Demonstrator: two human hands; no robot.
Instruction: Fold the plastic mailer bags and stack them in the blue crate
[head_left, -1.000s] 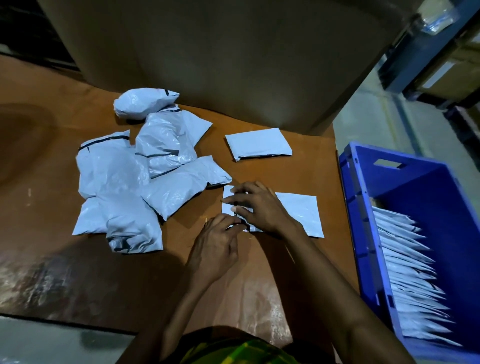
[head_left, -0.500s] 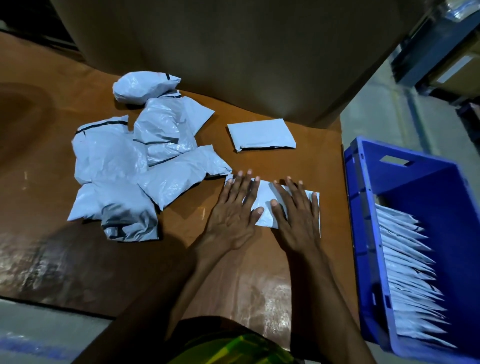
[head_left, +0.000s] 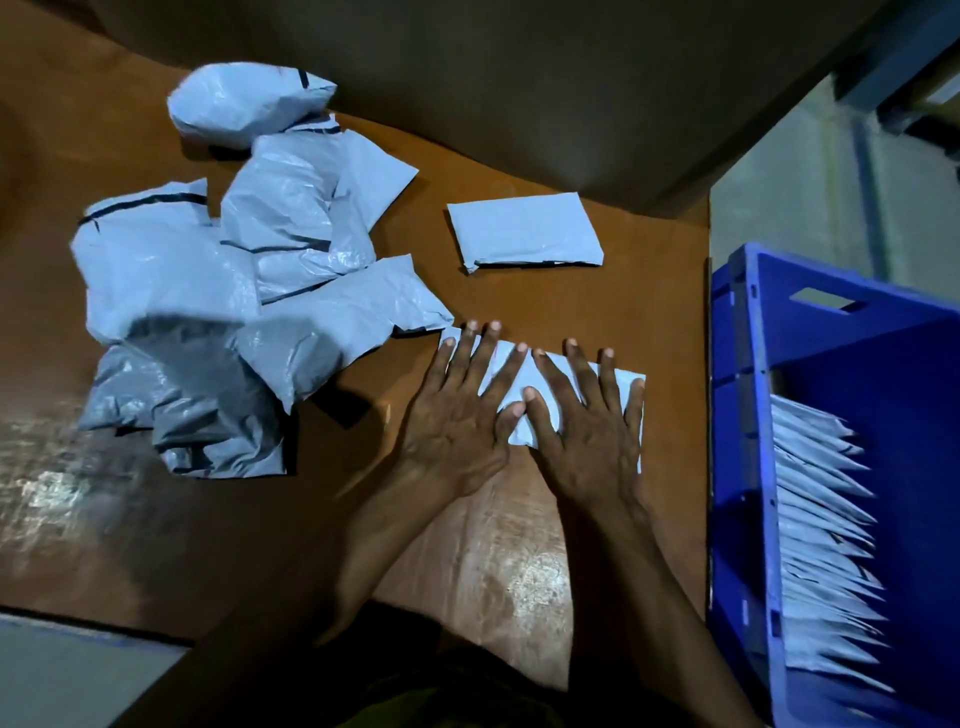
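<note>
Roughly midway: left hand and right hand spread flat, pressing a mailer on the surface beside the blue crate, which holds stacked bags; folded spare and unfolded pile farther off, not yet crated.

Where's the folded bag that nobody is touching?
In the head view, the folded bag lies on the table, right of the crumpled bag pile, left of the blue crate, just before the big cardboard box.
</note>
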